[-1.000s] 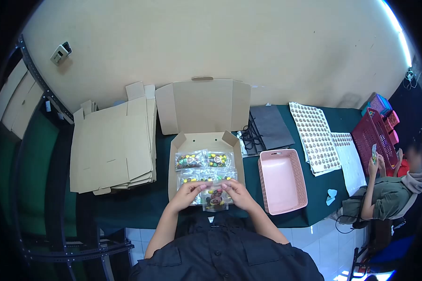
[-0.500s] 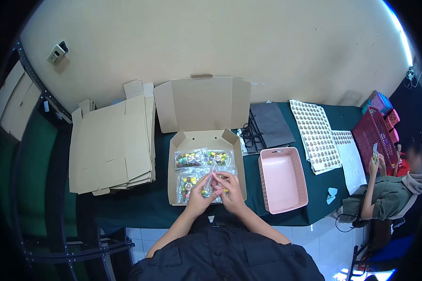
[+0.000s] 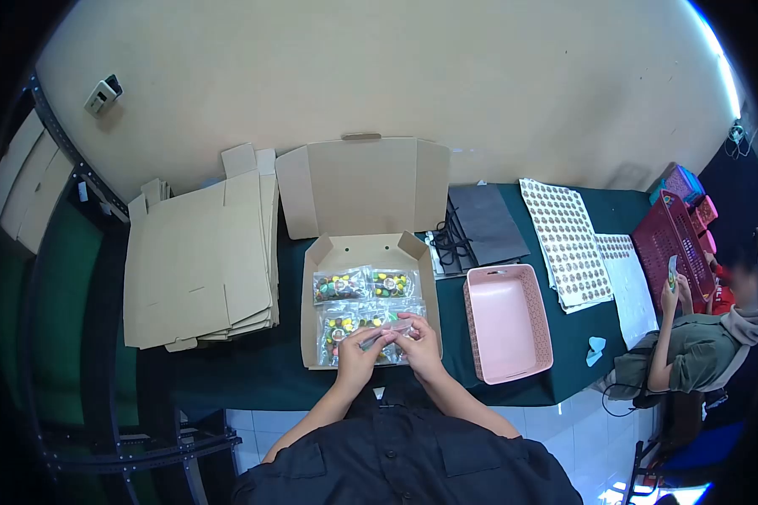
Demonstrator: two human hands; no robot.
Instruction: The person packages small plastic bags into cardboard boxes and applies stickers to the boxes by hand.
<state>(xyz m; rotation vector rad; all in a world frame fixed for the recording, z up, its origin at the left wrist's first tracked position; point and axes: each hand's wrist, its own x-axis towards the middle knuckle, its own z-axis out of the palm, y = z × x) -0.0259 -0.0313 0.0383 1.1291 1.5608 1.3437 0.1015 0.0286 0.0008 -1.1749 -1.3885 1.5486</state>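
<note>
- Hands at the near edge of the open cardboard box (image 3: 369, 252), close together, almost touching.
- Left hand (image 3: 358, 358) pinching the near-left end of a clear candy bag (image 3: 385, 328), fingers curled around it.
- Right hand (image 3: 419, 347) pinching the same bag from the right, thumb and fingertips pressed onto the plastic.
- Candy bag held low inside the box, over the front row, lying roughly level between both hands.
- Other packed bags (image 3: 343, 286) filled with coloured sweets resting on the box floor, two side by side in the far row, more beneath the hands.
- Box lid standing open toward the wall.
- Stack of flat cardboard blanks (image 3: 198, 261) on the green table (image 3: 253, 370), left of the box.
- Pink basket (image 3: 507, 324) just right of the box, dark paper bags (image 3: 484, 225) behind it.
- Sticker sheets (image 3: 564, 244) farther right on the table.
- Another person (image 3: 691, 353) seated at the far right end, hands raised near a red crate (image 3: 672, 244).
</note>
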